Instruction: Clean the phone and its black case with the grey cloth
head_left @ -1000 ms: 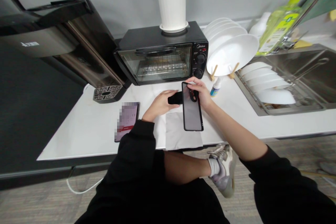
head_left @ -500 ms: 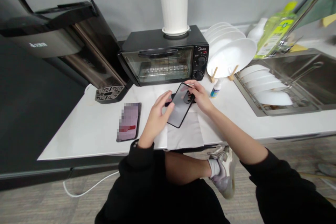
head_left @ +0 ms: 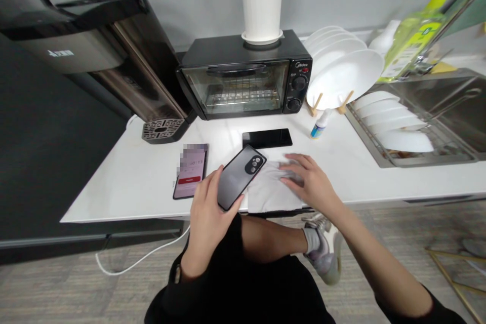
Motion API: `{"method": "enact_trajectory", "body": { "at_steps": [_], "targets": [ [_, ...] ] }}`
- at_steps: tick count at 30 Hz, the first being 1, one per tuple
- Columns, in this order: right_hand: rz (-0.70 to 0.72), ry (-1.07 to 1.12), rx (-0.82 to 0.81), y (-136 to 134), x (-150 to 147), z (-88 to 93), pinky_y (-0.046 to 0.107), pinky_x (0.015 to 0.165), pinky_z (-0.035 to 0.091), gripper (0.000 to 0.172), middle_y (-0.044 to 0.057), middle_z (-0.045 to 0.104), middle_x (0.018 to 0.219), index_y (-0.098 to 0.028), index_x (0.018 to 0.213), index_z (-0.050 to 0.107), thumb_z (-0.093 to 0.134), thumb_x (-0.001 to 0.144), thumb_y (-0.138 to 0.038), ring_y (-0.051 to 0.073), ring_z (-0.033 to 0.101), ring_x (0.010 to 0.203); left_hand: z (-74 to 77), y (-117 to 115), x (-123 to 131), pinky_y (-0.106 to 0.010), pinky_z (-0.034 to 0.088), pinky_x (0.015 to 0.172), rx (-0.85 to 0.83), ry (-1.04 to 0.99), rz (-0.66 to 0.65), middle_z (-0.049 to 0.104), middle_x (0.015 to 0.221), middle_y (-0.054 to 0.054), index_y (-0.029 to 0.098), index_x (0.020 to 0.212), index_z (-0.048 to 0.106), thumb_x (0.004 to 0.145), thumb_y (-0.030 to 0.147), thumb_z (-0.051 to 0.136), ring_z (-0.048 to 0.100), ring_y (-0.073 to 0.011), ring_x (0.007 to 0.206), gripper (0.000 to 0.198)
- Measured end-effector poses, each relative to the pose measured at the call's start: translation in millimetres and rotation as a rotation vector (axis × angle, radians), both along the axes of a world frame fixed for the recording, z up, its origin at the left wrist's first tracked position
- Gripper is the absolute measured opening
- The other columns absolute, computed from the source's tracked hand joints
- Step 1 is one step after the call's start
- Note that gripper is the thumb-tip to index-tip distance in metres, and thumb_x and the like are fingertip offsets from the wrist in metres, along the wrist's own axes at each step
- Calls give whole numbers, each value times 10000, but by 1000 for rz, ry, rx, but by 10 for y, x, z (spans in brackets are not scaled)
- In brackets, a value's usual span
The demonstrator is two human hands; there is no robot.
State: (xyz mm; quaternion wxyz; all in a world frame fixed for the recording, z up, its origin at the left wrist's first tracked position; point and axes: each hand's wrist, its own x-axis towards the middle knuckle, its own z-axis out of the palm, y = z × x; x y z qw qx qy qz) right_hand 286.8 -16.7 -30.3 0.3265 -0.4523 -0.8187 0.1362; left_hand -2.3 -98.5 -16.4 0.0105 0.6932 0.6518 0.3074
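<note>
My left hand point(head_left: 208, 212) grips a phone case point(head_left: 237, 178) by its long edges, fingers on one side and thumb on the other. The case has a translucent grey back, a black rim and a black camera section, and is tilted over the counter. My right hand point(head_left: 313, 182) is open, fingers spread at the right side of a light grey cloth point(head_left: 269, 195); the fingertips seem to touch it. The cloth lies rumpled at the counter's front edge. Just behind the case, a black phone point(head_left: 268, 138) lies flat. Left of my left hand lies another phone point(head_left: 192, 172) with a lit screen.
A toaster oven point(head_left: 243, 81) stands at the back with a white cup point(head_left: 261, 0) on top. A drink machine point(head_left: 152, 76) is at left. To the right are a small spray bottle point(head_left: 319, 125), racked plates point(head_left: 345, 78) and a sink point(head_left: 448, 101) with bowls.
My left hand has brought the case down and left, toward the front edge. My right hand has let go of it and moved to the cloth. The black phone is now uncovered to view.
</note>
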Motion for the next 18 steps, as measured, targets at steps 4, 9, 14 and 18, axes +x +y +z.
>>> {"method": "enact_trajectory", "body": {
  "at_steps": [4, 9, 14, 18],
  "targets": [
    [-211, 101, 23, -135, 256, 172, 504, 936, 583, 129, 75, 795, 1097, -257, 981, 703, 595, 1002, -326, 278, 747, 965, -33, 36, 95, -536, 482, 1131, -35, -18, -53, 608, 1448, -147, 249, 1610, 350, 910, 445, 735, 568, -360, 1314, 822],
    [-399, 237, 202, -173, 267, 436, 381, 815, 588, 95, 68, 801, 1132, -268, 1055, 659, 616, 1009, -339, 232, 749, 893, -61, 278, 378, -524, 480, 1131, -128, -53, -217, 629, 1435, -110, 266, 1651, 258, 861, 350, 785, 524, -346, 1293, 953],
    [-92, -49, 98, -93, -12, 120, 401, 847, 621, 177, 71, 789, 1205, -261, 1151, 686, 554, 1038, -290, 264, 766, 1054, -87, 394, 461, -544, 451, 1154, -176, -112, -296, 573, 1509, -114, 301, 1671, 187, 871, 352, 775, 503, -349, 1349, 994],
    [-35, -112, 98, -108, -25, -56, 512, 1102, 541, 287, 76, 747, 1332, -247, 1289, 679, 508, 1062, -281, 280, 700, 1252, -57, 355, 355, -505, 414, 1200, -240, -208, -353, 533, 1549, -105, 337, 1681, 123, 900, 317, 748, 492, -309, 1417, 1001]
  ]
}}
